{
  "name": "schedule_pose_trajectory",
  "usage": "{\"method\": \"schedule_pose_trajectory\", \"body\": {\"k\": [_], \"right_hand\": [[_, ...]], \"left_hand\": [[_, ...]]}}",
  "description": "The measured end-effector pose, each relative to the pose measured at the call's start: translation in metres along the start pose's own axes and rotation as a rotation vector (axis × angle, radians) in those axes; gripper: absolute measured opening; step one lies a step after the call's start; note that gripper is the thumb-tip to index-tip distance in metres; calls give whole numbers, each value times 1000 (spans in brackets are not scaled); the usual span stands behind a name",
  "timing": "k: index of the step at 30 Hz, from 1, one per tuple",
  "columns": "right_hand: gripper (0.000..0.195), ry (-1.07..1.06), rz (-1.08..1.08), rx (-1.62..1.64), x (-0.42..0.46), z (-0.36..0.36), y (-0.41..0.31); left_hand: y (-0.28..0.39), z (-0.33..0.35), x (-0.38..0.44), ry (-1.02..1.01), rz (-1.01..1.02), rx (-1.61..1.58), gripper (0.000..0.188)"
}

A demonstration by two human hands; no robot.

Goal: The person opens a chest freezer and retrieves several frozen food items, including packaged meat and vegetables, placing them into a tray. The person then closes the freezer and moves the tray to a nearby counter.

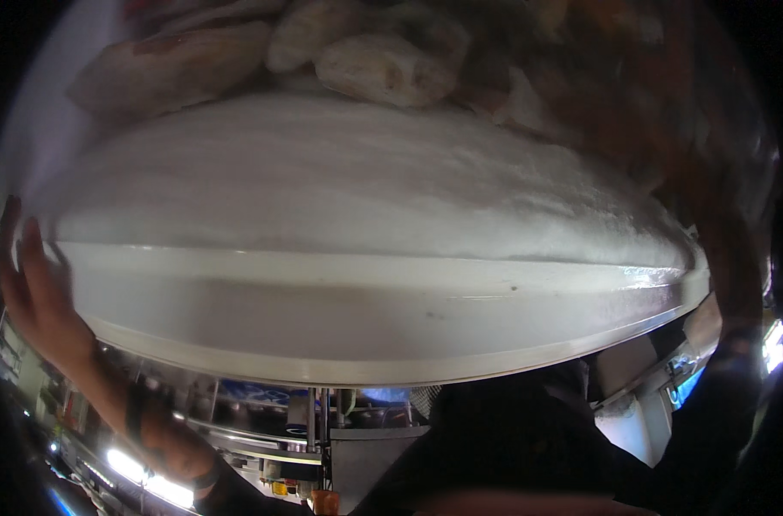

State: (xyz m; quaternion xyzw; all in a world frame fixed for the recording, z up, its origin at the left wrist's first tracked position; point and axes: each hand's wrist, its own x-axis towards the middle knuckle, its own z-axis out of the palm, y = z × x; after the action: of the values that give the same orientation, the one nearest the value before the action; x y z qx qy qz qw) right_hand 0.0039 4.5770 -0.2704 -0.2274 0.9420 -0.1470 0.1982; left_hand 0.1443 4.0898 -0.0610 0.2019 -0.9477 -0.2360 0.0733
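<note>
My left hand (40, 284) is at the far left, beside the end of a white rim (366, 322) that looks like part of a chest freezer. Its fingers are apart and nothing shows in them; whether they touch the rim cannot be told. My right arm (743, 271) reaches past the rim's right end into the dark inside. The right hand (682, 155) is blurred in shadow, and its grip is unclear. Behind the rim stretches a frosted white inner wall (340, 187). Pale, lumpy, frozen-looking pieces (385, 68) lie beyond it, perhaps in clear plastic.
A longer pale brownish piece (178, 68) lies at the upper left. Below the rim appear metal shelving (269, 445) with assorted items, bright lamps (149, 480) and my dark clothing (527, 445). A white panel (624, 426) stands at the lower right.
</note>
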Motion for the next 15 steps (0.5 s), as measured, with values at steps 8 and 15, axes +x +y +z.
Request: {"method": "schedule_pose_trajectory", "body": {"k": [8, 15], "right_hand": [[59, 7, -87, 87, 16, 32, -12], [63, -15, -120, 112, 45, 56, -11]], "left_hand": [[12, 1, 0, 56, 15, 155, 45], [-22, -4, 9, -13, -1, -4, 40]]}}
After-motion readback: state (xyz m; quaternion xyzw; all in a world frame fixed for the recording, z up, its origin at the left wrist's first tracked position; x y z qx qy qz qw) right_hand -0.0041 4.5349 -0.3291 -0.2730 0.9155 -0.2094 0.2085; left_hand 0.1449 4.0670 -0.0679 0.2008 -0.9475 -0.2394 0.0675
